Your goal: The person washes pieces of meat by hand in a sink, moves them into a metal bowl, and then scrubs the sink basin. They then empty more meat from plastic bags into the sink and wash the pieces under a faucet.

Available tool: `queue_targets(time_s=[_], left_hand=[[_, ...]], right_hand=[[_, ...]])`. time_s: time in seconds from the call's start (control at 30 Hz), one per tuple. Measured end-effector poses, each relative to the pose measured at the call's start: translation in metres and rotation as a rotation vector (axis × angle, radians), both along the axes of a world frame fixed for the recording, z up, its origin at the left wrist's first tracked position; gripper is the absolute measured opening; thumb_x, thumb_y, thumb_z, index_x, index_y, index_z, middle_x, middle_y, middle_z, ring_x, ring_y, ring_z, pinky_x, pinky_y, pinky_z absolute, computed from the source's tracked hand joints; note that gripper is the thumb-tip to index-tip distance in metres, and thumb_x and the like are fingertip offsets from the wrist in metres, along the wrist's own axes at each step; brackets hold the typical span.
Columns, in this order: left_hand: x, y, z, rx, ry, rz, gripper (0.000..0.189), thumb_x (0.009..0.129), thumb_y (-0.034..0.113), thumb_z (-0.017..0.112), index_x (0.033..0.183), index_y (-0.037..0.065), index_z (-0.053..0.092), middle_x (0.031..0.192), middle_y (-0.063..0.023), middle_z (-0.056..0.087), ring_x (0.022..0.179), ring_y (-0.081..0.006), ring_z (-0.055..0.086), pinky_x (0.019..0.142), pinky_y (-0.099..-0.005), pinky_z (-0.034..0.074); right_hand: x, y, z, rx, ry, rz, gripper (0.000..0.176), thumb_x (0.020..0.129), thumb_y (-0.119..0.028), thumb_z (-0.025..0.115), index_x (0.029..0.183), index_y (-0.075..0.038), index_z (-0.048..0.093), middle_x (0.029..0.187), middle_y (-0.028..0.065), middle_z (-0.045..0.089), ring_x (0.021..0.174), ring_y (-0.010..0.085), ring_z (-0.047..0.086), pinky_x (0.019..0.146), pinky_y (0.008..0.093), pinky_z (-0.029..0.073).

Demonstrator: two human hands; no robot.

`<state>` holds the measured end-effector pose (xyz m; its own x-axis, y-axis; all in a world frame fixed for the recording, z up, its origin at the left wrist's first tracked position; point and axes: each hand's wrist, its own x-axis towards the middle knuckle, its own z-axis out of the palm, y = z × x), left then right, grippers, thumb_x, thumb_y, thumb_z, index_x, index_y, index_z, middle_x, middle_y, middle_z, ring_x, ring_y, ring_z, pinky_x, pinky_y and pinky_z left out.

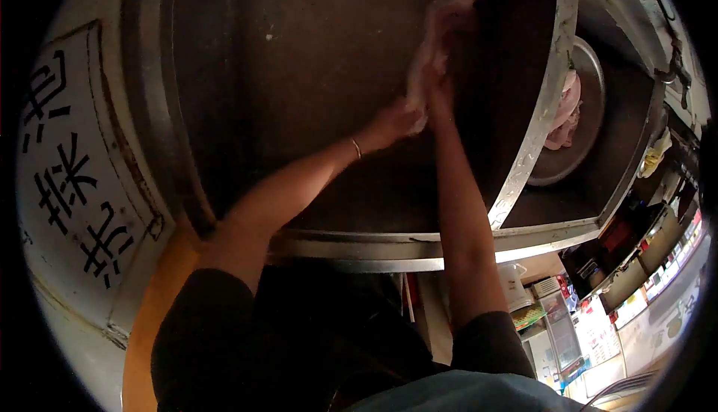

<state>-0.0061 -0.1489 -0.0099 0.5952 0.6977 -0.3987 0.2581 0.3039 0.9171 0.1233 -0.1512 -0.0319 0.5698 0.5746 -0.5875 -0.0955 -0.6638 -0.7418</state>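
Note:
A long, pale pinkish strip, which looks like meat (428, 45), hangs stretched over a dark metal sink (321, 45). My left hand (396, 124), with a thin bracelet at the wrist, is closed on its lower end. Just to the right, my right hand (439, 89) grips the strip a little farther up. The strip's far end curves toward the top of the view, in shadow. Fine detail of the fingers is dim.
Right of the metal divider (535, 135), a second basin holds a round metal bowl (591, 128) with pink pieces (567, 117) in it. The sink's front rim (359, 251) runs below my forearms. A sign with black characters (71, 180) is at left; shelves with containers (561, 322) are lower right.

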Motion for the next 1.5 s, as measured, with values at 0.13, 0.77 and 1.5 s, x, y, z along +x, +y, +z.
queue_targets(time_s=[0.13,0.77,1.5], left_hand=[[-0.012,0.037,-0.02,-0.168,0.193,-0.457,0.046,0.091,0.037,0.035,0.122,0.003,0.041,0.117,-0.0142,0.05,0.103,-0.0267,0.048,0.088,-0.039,0.037],[0.086,0.124,0.04,-1.068,-0.566,0.217,0.024,0.086,0.031,0.052,0.096,0.009,0.056,0.075,-0.004,0.058,0.063,-0.014,0.054,0.053,-0.0289,0.046],[-0.069,0.091,-0.042,0.659,0.703,-0.003,0.047,0.076,0.012,0.057,0.12,0.002,0.042,0.11,-0.0207,0.053,0.099,-0.0361,0.051,0.086,-0.042,0.04]], right_hand=[[-0.002,-0.014,-0.006,-0.017,0.229,0.212,0.048,0.08,-0.038,0.054,0.11,0.0,0.053,0.107,0.0126,0.056,0.091,0.0202,0.054,0.079,0.0324,0.044],[0.013,-0.059,0.252,0.091,0.12,0.383,0.048,0.056,-0.003,0.073,0.1,-0.001,0.054,0.088,0.0078,0.061,0.082,0.014,0.056,0.076,0.0292,0.045],[0.225,-0.198,0.436,0.65,-0.354,-0.29,0.039,0.082,-0.015,0.057,0.115,0.0,0.045,0.105,0.0072,0.054,0.089,0.0198,0.055,0.079,0.0338,0.043]])
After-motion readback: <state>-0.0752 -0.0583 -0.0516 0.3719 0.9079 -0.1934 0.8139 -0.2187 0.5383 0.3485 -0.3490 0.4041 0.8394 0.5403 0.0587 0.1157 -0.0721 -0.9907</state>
